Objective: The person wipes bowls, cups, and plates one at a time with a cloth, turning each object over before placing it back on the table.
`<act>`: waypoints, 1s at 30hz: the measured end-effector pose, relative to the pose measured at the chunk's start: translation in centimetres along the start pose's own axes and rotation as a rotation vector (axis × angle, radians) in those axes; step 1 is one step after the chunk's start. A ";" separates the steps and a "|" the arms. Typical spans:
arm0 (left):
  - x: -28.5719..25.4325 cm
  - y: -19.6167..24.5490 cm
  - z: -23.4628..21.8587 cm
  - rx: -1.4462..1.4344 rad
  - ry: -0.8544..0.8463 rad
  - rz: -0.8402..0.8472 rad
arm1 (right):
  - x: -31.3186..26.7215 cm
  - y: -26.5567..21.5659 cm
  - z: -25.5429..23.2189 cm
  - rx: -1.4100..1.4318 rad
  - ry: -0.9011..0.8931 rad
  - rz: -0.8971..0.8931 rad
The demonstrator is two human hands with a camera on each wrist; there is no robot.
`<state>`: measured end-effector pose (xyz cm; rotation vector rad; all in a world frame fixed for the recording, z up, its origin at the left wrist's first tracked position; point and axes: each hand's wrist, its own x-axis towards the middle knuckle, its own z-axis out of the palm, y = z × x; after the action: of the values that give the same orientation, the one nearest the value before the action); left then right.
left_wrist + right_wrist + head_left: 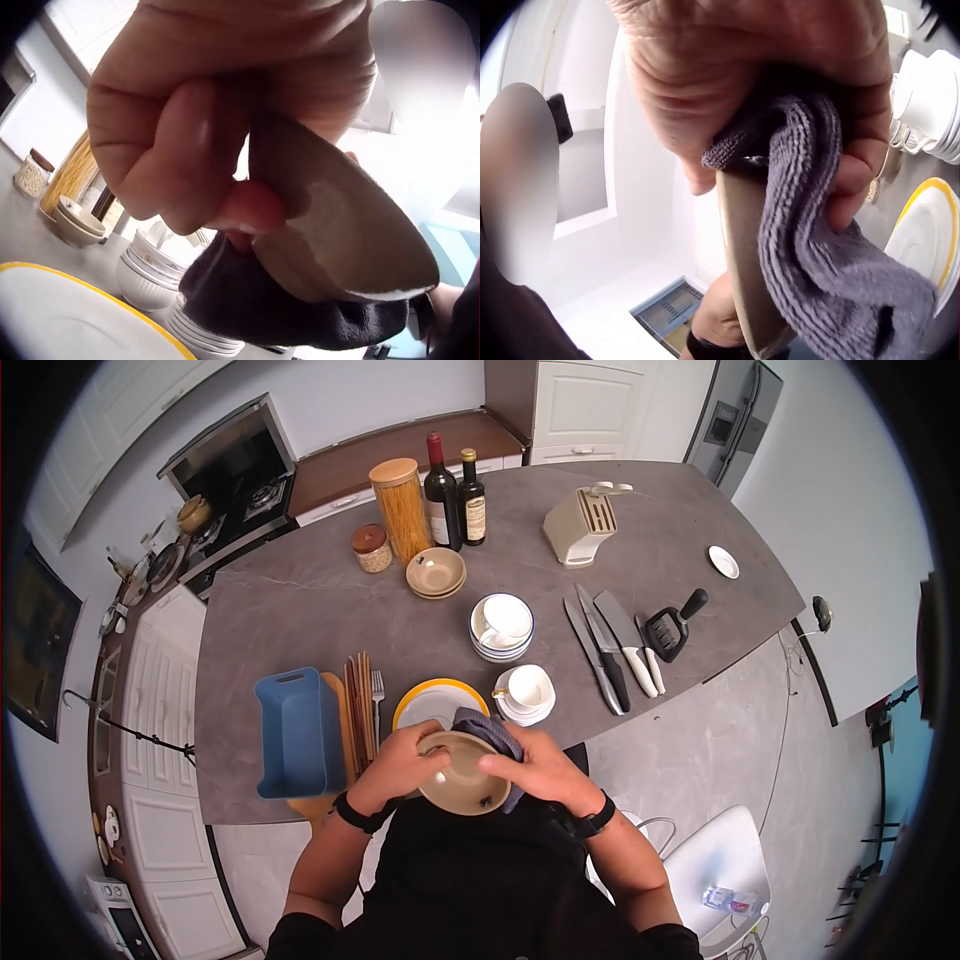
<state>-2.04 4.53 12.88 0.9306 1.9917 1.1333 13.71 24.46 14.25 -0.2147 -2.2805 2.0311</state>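
A beige bowl (462, 785) is held between both hands, tilted, close to the person's body. The left hand (405, 763) grips its left rim, thumb over the inside. With the right hand (545, 768), a grey-purple cloth (486, 727) is pinched against the bowl's right side. In the left wrist view the left hand (187, 120) curls round the rim of the bowl (345, 217), and the cloth (255, 307) lies beneath. The right wrist view has the right hand (780, 67) clutching the cloth (802, 210) against the bowl's outer side (746, 247).
Behind the bowl is a yellow-rimmed plate (430, 705). A blue bin (300, 735), chopsticks (359, 700) and a fork (377, 695) lie left. Stacked cups and dishes (502, 625), a white cup (528, 688) and knives (608, 650) are right; bottles (441, 500) and small bowls (436, 572) stand farther back.
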 end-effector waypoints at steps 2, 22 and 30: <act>0.1 -0.7 0.2 -0.179 -0.014 0.005 | -0.1 0.4 -0.4 0.276 0.009 -0.008; 2.6 0.7 4.2 -0.413 0.349 0.084 | 1.3 3.8 1.5 0.892 0.238 0.212; 6.7 0.4 2.4 -0.452 0.480 0.145 | 0.3 3.0 -0.8 0.854 0.356 0.157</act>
<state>-3.62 11.24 10.95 0.6081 1.9057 1.9355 13.70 25.59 11.33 -0.6226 -1.0929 2.5645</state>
